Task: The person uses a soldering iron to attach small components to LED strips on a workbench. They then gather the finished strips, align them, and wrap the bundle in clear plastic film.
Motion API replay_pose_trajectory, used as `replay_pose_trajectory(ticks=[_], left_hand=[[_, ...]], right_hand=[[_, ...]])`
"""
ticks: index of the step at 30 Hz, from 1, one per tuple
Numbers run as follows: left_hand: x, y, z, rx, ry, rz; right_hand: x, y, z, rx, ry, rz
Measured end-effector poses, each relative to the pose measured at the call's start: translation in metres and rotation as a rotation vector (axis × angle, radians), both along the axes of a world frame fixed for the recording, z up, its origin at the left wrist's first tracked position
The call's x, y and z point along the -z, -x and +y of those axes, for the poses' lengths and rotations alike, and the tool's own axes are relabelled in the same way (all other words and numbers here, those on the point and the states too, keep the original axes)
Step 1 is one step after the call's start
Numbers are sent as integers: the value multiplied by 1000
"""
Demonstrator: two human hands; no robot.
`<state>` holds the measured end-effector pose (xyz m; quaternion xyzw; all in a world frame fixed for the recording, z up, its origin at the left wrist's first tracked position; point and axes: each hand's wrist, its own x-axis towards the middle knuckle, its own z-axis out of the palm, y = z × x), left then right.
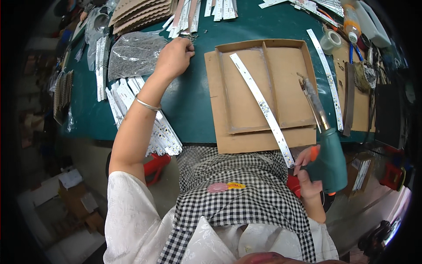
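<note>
My left hand (175, 57), with a silvery bangle (148, 104) on the forearm, reaches to the far side of the table. Its fingers are pinched together beside a small heap of tiny metal parts (190, 37); whatever lies between them is hidden. Down at the near right, my right hand (306, 171) is closed at the trigger side of a teal soldering gun (330, 160), whose tip points up and away. A white LED strip (260, 103) lies slantwise over a divided cardboard tray (225, 130), its near end reaching past the tray to my right fingers.
Left of the tray, a clear bag of small grey parts (134, 55) lies near fanned LED strips (165, 136). Corrugated cardboard sheets (140, 15) and more strips (222, 9) occupy the far side. Another strip (327, 79), a tape roll (330, 40) and a bottle (351, 26) are at right.
</note>
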<state>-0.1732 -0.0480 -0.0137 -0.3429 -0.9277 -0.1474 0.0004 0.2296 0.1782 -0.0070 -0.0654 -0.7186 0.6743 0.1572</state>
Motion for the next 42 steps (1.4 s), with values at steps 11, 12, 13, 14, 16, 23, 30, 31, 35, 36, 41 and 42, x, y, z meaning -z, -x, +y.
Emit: replay_pose_trajectory(ticks=[11,12,13,14,16,23,30,31,35,36,41,42], left_hand=[[-8,-16,3,34,-34,16],[-7,-18,3,22,-72,-3],[-6,-16,-1,9,-74,-27],[-3,-14,-4,-4,-75,-52],[-4,-12,-6,-14,-79,-66],[-16,-26,-1,-75,-136,-49],[-34,-48,-8,52,-284,63],[-42,-56,-6,97,-314,67],[-73,-99,3,136,-387,-93],[-78,-111,4,160,-389,-108],[-86,-172,24,245,-489,-170],[-85,-181,28,256,-501,-183]], right_hand=[[-1,14,-23,-81,367,21],[1,12,-21,-84,330,22],[4,12,-20,-90,295,26],[7,8,-19,-73,272,32],[6,5,-19,-2,309,33],[-8,18,-13,226,393,84],[-10,30,7,172,423,151],[-10,31,7,177,429,152],[-12,36,7,208,432,106],[-14,39,6,220,427,88],[-17,62,-1,136,407,101],[-18,66,-5,113,387,107]])
